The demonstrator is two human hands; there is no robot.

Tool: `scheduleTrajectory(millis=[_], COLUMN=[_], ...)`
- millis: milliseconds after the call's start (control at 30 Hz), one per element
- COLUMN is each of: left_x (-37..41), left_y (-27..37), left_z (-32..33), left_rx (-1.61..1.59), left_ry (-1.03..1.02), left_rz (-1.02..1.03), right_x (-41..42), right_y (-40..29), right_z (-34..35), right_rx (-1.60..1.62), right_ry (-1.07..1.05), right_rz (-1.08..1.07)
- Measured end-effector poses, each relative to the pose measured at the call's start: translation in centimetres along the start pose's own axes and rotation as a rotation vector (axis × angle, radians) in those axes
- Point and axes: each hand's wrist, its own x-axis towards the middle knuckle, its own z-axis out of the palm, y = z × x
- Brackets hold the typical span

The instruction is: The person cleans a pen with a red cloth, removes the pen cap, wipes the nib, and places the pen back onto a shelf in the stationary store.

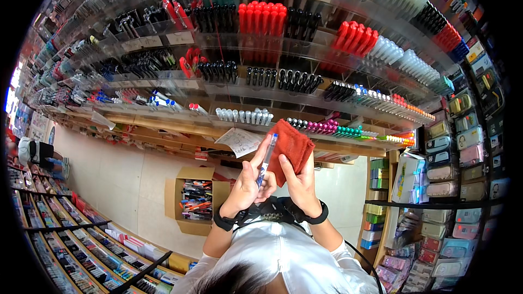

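Observation:
My left hand (250,181) holds a slim pen (267,161) upright between thumb and fingers; the pen has a clear barrel, a blue tip end and a printed lower part. Just beside it, my right hand (301,179) grips a folded red cloth (292,147), thumb on its front and the other fingers behind it. Cloth and pen are very close; whether they touch I cannot tell. Beyond both hands rise clear tiered racks of pens, with silver-capped pens (244,116) and red pens (262,18) among them.
An open cardboard box (170,200) full of pens stands on the floor at the left. A sheet of paper (239,142) hangs from the rack's edge. Packaged cases (441,190) hang at the right. Shelves of stationery (88,257) fill the lower left; a person (39,155) is at far left.

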Motion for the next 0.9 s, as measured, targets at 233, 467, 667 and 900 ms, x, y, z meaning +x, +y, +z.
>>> scheduleTrajectory(millis=[233,467,667,900], left_x=[0.1,0.4,0.8,0.5], left_y=[0.1,0.1,-0.7,-0.7], left_z=[0.2,1.0,0.0,-0.3], left_rx=[-0.027,-0.107,-0.108,-0.183], left_ry=[0.012,0.164,0.219,0.189], left_rz=[0.014,0.02,0.081,0.085], right_x=[-0.5,-0.5,-0.7,-0.8], right_y=[-0.5,-0.8,-1.0,-0.9], right_z=[0.0,-0.1,-0.1,-0.1], right_rx=[0.077,0.007,-0.071,-0.105], right_ry=[-0.012,0.001,-0.007,0.008], right_rz=[0.016,-0.05,-0.048,-0.055])
